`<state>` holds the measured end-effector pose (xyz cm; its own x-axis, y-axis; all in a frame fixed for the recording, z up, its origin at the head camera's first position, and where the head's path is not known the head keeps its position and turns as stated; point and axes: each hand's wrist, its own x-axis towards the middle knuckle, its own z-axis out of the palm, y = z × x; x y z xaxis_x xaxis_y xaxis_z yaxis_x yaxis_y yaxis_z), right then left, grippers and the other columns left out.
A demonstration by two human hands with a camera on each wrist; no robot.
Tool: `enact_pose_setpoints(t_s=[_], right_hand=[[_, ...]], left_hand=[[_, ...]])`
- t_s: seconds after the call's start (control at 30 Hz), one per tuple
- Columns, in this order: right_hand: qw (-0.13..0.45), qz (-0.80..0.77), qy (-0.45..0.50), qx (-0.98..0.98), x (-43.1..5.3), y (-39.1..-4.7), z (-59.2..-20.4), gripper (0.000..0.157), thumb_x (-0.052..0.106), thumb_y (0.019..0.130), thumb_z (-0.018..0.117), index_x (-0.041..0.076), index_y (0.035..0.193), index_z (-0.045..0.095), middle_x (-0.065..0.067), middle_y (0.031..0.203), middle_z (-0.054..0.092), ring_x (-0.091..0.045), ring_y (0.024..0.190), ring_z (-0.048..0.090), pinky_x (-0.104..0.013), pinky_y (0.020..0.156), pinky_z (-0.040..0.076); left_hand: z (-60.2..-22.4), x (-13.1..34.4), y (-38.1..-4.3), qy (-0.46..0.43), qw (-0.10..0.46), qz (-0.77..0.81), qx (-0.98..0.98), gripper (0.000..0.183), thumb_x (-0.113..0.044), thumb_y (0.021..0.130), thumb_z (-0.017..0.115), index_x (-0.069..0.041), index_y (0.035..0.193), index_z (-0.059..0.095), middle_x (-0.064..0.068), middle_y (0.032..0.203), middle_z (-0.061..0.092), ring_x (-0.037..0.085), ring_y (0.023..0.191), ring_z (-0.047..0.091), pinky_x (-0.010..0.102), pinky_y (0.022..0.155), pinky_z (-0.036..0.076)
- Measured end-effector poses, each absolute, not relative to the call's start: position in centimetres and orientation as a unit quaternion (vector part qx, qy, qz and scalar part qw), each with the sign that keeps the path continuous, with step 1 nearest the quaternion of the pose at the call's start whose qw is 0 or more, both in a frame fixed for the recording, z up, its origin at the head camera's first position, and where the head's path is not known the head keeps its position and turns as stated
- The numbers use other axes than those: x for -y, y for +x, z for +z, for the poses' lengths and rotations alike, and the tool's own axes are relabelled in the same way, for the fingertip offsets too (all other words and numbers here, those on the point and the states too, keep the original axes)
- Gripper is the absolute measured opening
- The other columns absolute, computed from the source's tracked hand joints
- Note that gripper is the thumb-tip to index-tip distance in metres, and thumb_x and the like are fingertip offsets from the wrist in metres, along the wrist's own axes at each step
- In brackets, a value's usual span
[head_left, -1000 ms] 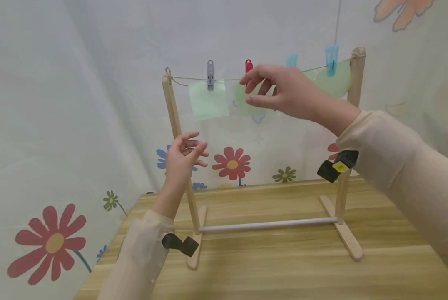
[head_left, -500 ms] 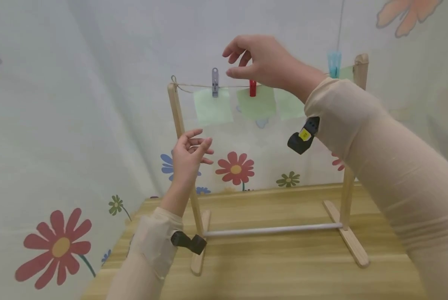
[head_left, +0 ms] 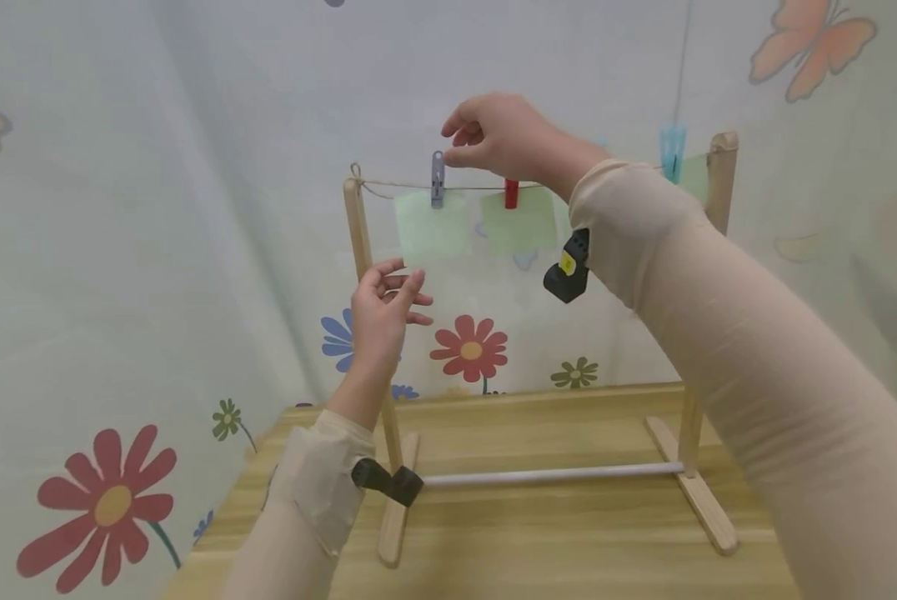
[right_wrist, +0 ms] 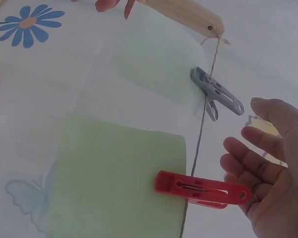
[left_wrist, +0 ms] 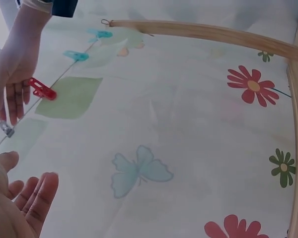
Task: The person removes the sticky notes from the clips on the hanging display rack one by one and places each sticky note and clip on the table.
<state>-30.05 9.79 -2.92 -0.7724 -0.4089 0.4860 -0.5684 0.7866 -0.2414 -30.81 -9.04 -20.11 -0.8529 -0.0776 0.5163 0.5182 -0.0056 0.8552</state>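
A grey clothespin [head_left: 438, 179] clips a pale green paper sheet [head_left: 418, 229] to a string at the left. My right hand [head_left: 497, 137] is beside its upper end, thumb and fingers apart with nothing between them. In the right wrist view, a gap shows between the thumb and the grey clothespin. A red clothespin [right_wrist: 203, 189] holds a second green sheet [right_wrist: 119, 173], and its handle overlaps my curved fingers there. My left hand [head_left: 384, 312] is just under the first sheet's lower edge, fingers loosely bent and holding nothing.
The string runs between two wooden posts [head_left: 721, 179], joined low down by a white rod [head_left: 553, 476]. Blue clothespins [head_left: 672, 154] hold further sheets at the right. The rack stands on a wood-grain table [head_left: 568, 533] before a flower-printed curtain [head_left: 193, 208].
My right hand has moved left along the string, rising past the red clothespin and then lowering to the grey one. My left hand has stayed nearly still.
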Motion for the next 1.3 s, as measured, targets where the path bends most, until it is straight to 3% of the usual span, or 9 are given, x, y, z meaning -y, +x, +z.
enact_pose_setpoints(t_s=[0.27,0.67,0.9,1.3], right_hand=[[0.173,0.166,0.268,0.933,-9.3,-30.8,-2.8,0.046,0.028,0.097,0.057,0.004,0.136,0.052,-0.012,0.13,0.061,-0.024,0.12,0.056,-0.038,0.105,0.047],[0.18,0.18,0.278,0.926,-9.5,-31.2,-3.0,0.031,0.021,0.096,0.058,0.003,0.121,0.064,-0.013,0.119,0.067,-0.022,0.108,0.06,-0.037,0.1,0.048],[0.172,0.201,0.285,0.921,-9.3,-31.1,-2.7,0.031,0.021,0.095,0.061,0.002,0.12,0.063,-0.011,0.117,0.067,-0.02,0.107,0.061,-0.034,0.1,0.048],[0.174,0.227,0.287,0.914,-9.9,-31.0,-2.4,0.03,0.018,0.092,0.064,0.002,0.117,0.06,-0.011,0.112,0.064,-0.018,0.1,0.059,-0.03,0.096,0.049]], left_hand=[[-19.6,8.1,-31.0,-0.17,0.235,-0.693,0.66,0.04,-0.019,0.092,0.065,-0.002,0.126,0.051,0.003,0.096,0.058,0.005,0.067,0.065,0.023,0.055,0.058],[-19.2,7.2,-31.4,-0.176,0.251,-0.698,0.647,0.02,-0.009,0.094,0.061,0.003,0.109,0.058,0.0,0.084,0.06,0.004,0.062,0.064,0.023,0.053,0.057],[-19.2,7.2,-31.4,-0.178,0.252,-0.707,0.637,0.017,-0.012,0.093,0.062,0.002,0.102,0.06,0.004,0.085,0.062,0.006,0.063,0.064,0.023,0.052,0.057],[-19.0,7.1,-31.5,-0.195,0.257,-0.726,0.608,0.011,-0.005,0.094,0.059,0.006,0.096,0.058,-0.002,0.076,0.063,0.006,0.063,0.066,0.025,0.053,0.058]])
